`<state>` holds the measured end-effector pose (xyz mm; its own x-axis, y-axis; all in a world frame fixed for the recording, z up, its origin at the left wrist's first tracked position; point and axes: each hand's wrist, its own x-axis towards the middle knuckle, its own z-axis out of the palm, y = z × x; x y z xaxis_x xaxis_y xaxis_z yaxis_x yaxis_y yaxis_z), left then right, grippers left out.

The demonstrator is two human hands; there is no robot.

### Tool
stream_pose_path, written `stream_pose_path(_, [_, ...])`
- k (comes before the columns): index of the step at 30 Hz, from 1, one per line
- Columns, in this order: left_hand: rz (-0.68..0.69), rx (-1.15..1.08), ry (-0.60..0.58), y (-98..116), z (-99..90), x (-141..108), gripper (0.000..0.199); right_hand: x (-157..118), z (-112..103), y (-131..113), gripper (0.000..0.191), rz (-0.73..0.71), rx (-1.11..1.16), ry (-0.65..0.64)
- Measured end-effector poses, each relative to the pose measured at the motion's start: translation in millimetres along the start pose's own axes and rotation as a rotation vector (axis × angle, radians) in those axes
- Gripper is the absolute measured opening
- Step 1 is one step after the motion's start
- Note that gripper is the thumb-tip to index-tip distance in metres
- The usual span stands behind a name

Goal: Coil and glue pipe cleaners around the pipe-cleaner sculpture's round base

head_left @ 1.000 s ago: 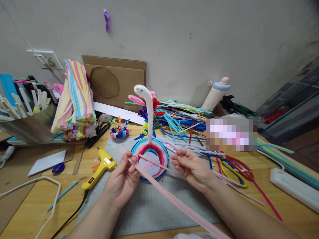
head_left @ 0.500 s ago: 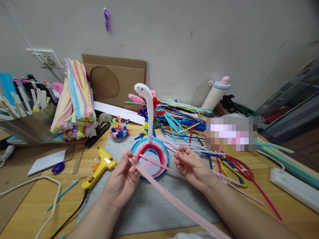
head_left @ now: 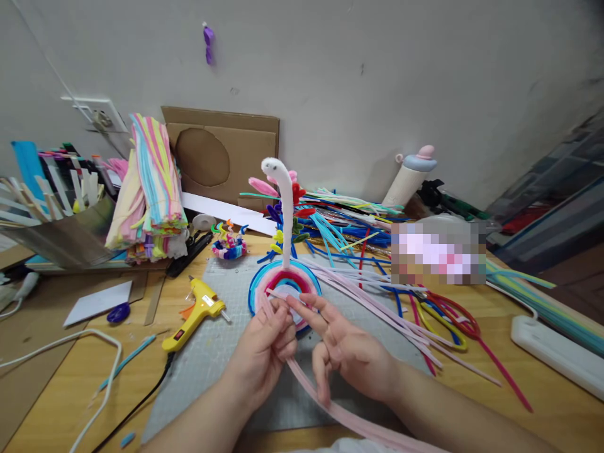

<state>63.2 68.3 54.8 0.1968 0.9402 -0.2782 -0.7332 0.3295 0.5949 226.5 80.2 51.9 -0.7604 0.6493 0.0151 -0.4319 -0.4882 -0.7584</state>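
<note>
My left hand point(head_left: 268, 346) is closed around a bundle of pale pink pipe cleaners point(head_left: 325, 402), whose long ends trail down to the lower right. Beside it my right hand point(head_left: 344, 349) has its fingers apart, the index fingertip touching at the left fingertips. Just beyond both hands lies a coiled round base of blue, pink and white pipe cleaners point(head_left: 257, 283), partly hidden by them. From it rises a white, fuzzy curved neck with a small head point(head_left: 285, 214). Colourful petal-like loops point(head_left: 298, 192) stand behind the neck.
A yellow glue gun point(head_left: 201, 311) lies left on the grey cutting mat point(head_left: 184, 390). Loose pink pipe cleaners point(head_left: 387, 311) and scissors point(head_left: 460, 343) lie right. Behind stand bundled pipe cleaners point(head_left: 153, 176), cardboard point(head_left: 255, 145) and a bottle point(head_left: 408, 176). A small multicoloured ring point(head_left: 229, 246) sits left.
My hands have come together in front of the coiled base. The left moved right with the pink pipe cleaners; the right moved left and its fingers spread.
</note>
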Motion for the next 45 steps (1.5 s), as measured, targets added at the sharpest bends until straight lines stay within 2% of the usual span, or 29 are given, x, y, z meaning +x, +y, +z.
stream_pose_path(3, [-0.003, 0.16, 0.049, -7, -0.9, -1, 0.037, -2, 2, 10, 0.079, -0.065, -0.333, 0.075])
stream_pose_path(6, [0.015, 0.249, 0.09, -9, -3.0, 0, 0.038, -7, 7, 13, 0.085, -0.122, -0.705, 0.176])
stream_pose_path(9, [0.022, 0.275, 0.114, -9, -5.8, 1, 0.038, -11, 9, 11, 0.083, -0.16, -0.887, 0.209])
stream_pose_path(13, [-0.011, 0.313, 0.116, -5, -8.5, 1, 0.039, -12, 6, 8, 0.081, -0.109, -0.753, 0.197])
stream_pose_path(17, [-0.035, 0.346, 0.112, -3, -7.8, -2, 0.039, -10, -3, 7, 0.077, -0.006, -0.377, 0.134])
stream_pose_path(20, [-0.031, 0.363, 0.114, -2, -6.2, -4, 0.039, -7, -7, 3, 0.07, 0.003, -0.114, 0.109])
stream_pose_path(23, [-0.016, 0.373, 0.115, -2, -5.3, -5, 0.037, -5, -7, -4, 0.065, -0.008, 0.027, 0.14])
stream_pose_path(28, [0.038, 0.374, 0.131, 1, -6.1, -3, 0.035, -5, -7, -9, 0.059, -0.047, 0.04, 0.21])
stream_pose_path(32, [0.05, 0.358, 0.127, 0, -6.3, -4, 0.039, -4, -8, -6, 0.054, -0.058, -0.005, 0.221])
stream_pose_path(40, [-0.085, 0.288, -0.066, 3, -3.8, -8, 0.033, -5, -8, -6, 0.052, -0.056, -0.032, 0.172])
stream_pose_path(45, [-0.1, 0.377, -0.088, 3, -3.0, -8, 0.037, -6, -12, -6, 0.05, -0.053, -0.071, 0.17])
